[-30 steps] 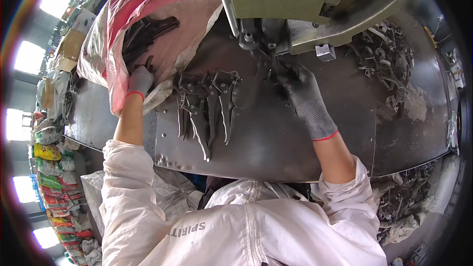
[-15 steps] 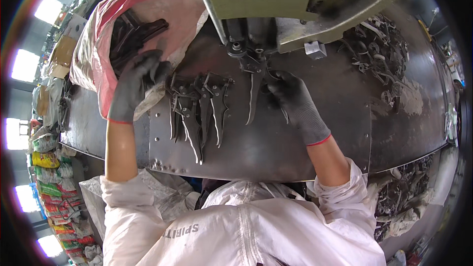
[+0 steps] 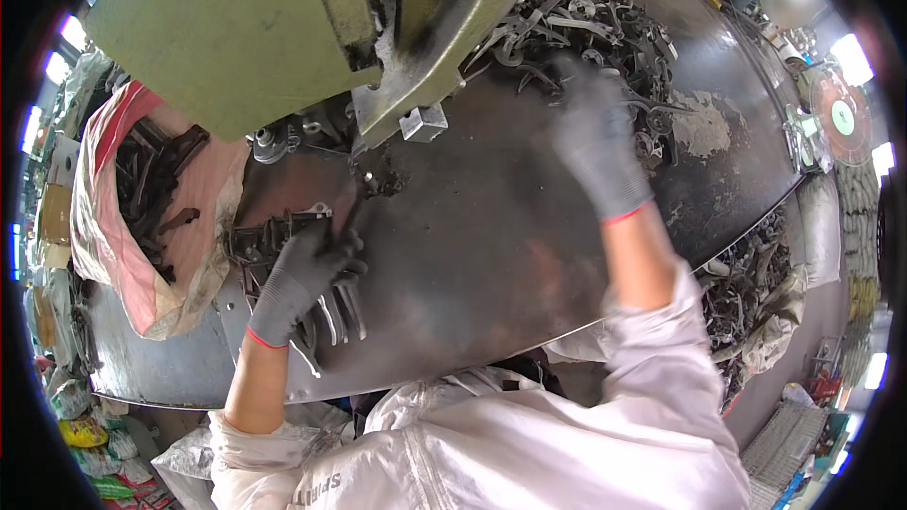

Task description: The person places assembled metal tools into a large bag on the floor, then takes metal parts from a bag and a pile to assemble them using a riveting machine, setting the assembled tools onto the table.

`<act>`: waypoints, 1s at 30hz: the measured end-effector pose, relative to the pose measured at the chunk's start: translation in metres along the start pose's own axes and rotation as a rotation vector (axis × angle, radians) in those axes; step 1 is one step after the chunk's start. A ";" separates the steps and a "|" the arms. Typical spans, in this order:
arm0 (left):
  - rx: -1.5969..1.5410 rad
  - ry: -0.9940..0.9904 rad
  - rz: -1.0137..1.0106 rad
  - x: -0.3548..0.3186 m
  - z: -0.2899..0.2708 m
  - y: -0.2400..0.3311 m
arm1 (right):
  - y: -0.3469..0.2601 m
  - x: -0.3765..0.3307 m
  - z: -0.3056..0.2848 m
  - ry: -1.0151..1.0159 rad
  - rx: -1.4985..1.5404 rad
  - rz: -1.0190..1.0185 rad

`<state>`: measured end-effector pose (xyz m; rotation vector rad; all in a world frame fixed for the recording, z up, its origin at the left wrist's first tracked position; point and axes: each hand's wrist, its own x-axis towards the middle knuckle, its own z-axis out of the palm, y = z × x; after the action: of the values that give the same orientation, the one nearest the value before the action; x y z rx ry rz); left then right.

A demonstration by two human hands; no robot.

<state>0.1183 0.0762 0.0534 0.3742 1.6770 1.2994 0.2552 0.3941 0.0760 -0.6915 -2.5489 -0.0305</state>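
Observation:
My left hand, in a grey glove, is curled over a plier-like metal tool at the left of the bench. Its handles stick out below my fingers, and the palm hides its middle. Several similar tools lie in a row beside and under that hand. Smeared by motion, my right hand reaches over the near edge of a pile of loose curved metal parts. Whether its fingers hold anything does not show.
A green machine overhangs the bench's far left side, with a small metal block at its edge. A pink and white sack of dark parts stands left. Beyond the bench's right edge are more parts and a fan.
The view has swung right. My right hand has left the tool under the machine for the loose parts. My left hand has moved from the sack onto the row of tools.

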 end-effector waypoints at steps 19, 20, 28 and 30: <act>0.639 0.245 0.637 0.020 -0.007 -0.007 | -0.113 -0.022 0.021 -0.543 1.759 0.752; 0.638 0.261 0.631 0.023 -0.012 -0.009 | -0.121 -0.023 0.019 -0.559 1.763 0.742; 0.770 0.245 0.597 0.022 -0.010 0.003 | -0.123 -0.025 0.013 -0.529 1.640 0.687; 0.630 0.202 0.455 0.021 -0.004 0.014 | -0.124 -0.030 0.021 -0.593 1.655 0.636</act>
<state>0.1000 0.0943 0.0558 1.0763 2.2496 1.1119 0.2084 0.2749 0.0560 -0.6925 -1.6548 2.3505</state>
